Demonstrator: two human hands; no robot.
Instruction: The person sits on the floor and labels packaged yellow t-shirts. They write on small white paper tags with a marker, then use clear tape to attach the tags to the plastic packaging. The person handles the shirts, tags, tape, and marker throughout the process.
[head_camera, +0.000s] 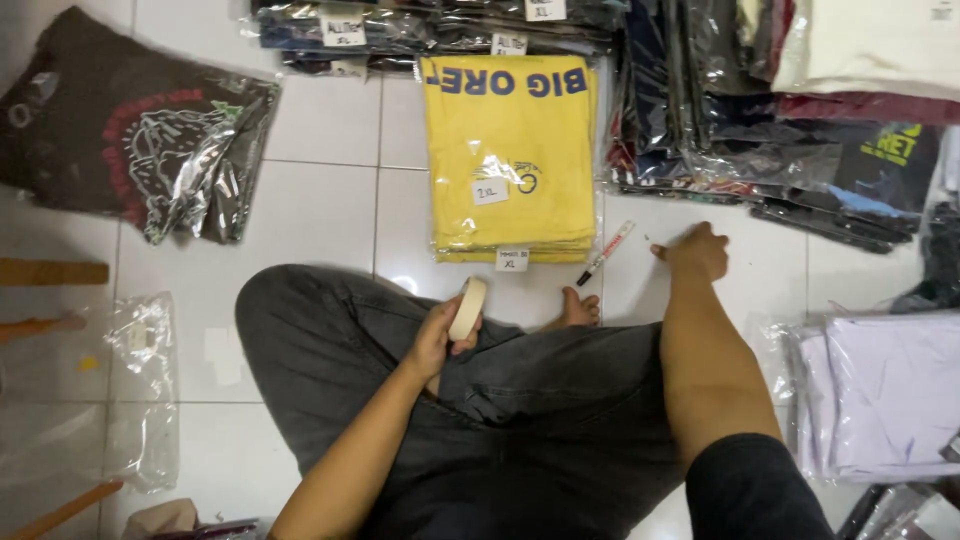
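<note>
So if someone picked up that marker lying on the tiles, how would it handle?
The marker is slim and straight, so probably stiff and light. Its round barrel on the smooth tile floor could roll if nudged. The right hand rests beside it, not touching.

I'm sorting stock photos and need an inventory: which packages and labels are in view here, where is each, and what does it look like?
Yellow shirt stack: clear bags, top centre, blue print.
White labels: small paper rectangles on the yellow stack.
Dark shirt pack: top left, red and white graphic.
Lilac shirt packs: right edge, clear bags.
Dark bagged stacks: top right.
Empty clear bags: left floor.
Tape roll: left hand.
Marker: near right hand.
</note>
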